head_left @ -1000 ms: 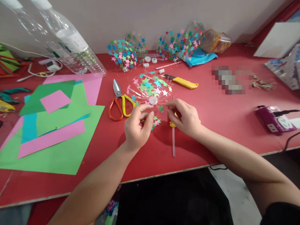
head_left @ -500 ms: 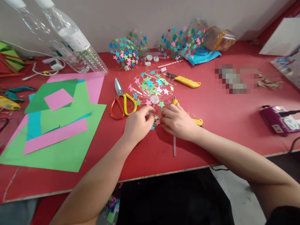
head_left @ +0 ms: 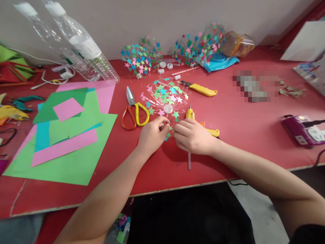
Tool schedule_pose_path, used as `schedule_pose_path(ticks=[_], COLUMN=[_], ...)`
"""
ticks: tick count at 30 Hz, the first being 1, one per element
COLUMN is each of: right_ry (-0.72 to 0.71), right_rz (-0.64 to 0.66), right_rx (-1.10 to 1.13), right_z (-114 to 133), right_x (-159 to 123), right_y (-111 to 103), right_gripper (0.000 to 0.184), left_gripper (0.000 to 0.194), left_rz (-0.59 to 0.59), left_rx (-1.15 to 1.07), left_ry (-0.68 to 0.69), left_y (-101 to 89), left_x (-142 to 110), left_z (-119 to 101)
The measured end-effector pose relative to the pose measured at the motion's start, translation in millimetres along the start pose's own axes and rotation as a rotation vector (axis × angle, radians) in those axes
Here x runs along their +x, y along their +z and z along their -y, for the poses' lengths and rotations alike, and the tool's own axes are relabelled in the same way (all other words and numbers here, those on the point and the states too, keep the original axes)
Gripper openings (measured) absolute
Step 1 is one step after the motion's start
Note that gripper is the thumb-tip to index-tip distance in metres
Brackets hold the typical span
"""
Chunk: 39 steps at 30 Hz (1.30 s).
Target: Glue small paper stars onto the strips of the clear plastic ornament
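Observation:
A clear plastic piece cut into strips (head_left: 168,108), covered with small paper stars, lies spread on the table around its round middle. One star-covered strip reaches toward me between my hands. My left hand (head_left: 154,133) is closed, its thumb and fingers pinched at the left edge of that strip. On the strip's other side my right hand (head_left: 191,136) is curled with its fingertips together near the green stars (head_left: 170,128); whatever they hold is hidden. Beneath and behind my right hand lies a yellow glue gun (head_left: 190,114), a clear glue stick (head_left: 189,161) poking out toward me.
Scissors (head_left: 135,113) lie left of the stars, and a yellow utility knife (head_left: 203,89) lies behind. Coloured paper sheets (head_left: 73,169) cover the left side. Plastic bottles (head_left: 85,47) and star-covered clear ornaments (head_left: 138,59) stand at the back. A purple power socket (head_left: 301,130) sits right.
My right hand has drawn slightly toward me, showing more of the glue gun. My left hand stays nearly in place by the strip. The view has shifted a little.

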State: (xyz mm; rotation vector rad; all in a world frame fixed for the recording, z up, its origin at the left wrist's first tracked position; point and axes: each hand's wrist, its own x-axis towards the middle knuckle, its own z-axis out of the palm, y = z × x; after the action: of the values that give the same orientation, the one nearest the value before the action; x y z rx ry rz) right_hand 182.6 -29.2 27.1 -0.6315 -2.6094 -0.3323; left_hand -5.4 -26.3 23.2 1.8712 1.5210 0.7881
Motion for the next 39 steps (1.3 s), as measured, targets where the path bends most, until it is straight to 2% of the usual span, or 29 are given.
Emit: schedule_pose_path(ticks=[3,5,8,12,19,21,23,25,27,30,32,35,39], right_ry=[-0.061,-0.028,0.037,0.079,-0.04,-0.034,0.053,0.241,0.445,0.587,0.586,0.545,0.54], right_rz=[-0.067,-0.121,-0.133,-0.089,-0.157,-0.105,-0.007,0.131,0.328,0.56,0.603,0.625,0.636], right_rx=[-0.005,-0.044,-0.065,0.042,0.036,0.074,0.114,0.087,0.031,0.02,0.048,0.114,0.138], right_z=[-4,-9,-15,-15,-14,-18,-25,-36,-46,-54,-52,-44,-31], right_x=[-6,-10,-12,-11,-12,-13,-15,-20,-26,-34,-36,-34,-30], right_y=[-15,-20,-21,-18,-23,-27,-33,-40,-47,-51,-52,-50,-45], right_gripper=[0.024,0.02,0.02,0.023,0.015,0.018,0.021,0.023,0.027,0.037,0.036,0.024,0.017], left_gripper=[0.015,0.022,0.031,0.03,0.017,0.017,0.018,0.019,0.02,0.019,0.018,0.019,0.022], left_rz=[0.082,0.194,0.307,0.287,0.247,0.216,0.178,0.149,0.136,0.101,0.058,-0.016,-0.107], left_rx=[-0.185,-0.356,-0.542,-0.608,-0.611,-0.59,-0.551,-0.494,-0.431,-0.365,-0.353,-0.398,-0.474], left_ry=[-0.067,-0.134,-0.133,-0.078,-0.082,-0.064,-0.028,0.026,0.101,0.194,0.2,0.165,0.107], left_y=[-0.5,-0.7,-0.8,-0.5,0.3,0.4,0.5,0.4,0.2,-0.1,-0.5,-1.5,-3.7], left_x=[-4,-7,-11,-15,-17,-18,-19,-20,-22,-24,-25,-24,-21], left_z=[-8,-13,-19,-24,-26,-26,-26,-27,-28,-27,-25,-23,-22])
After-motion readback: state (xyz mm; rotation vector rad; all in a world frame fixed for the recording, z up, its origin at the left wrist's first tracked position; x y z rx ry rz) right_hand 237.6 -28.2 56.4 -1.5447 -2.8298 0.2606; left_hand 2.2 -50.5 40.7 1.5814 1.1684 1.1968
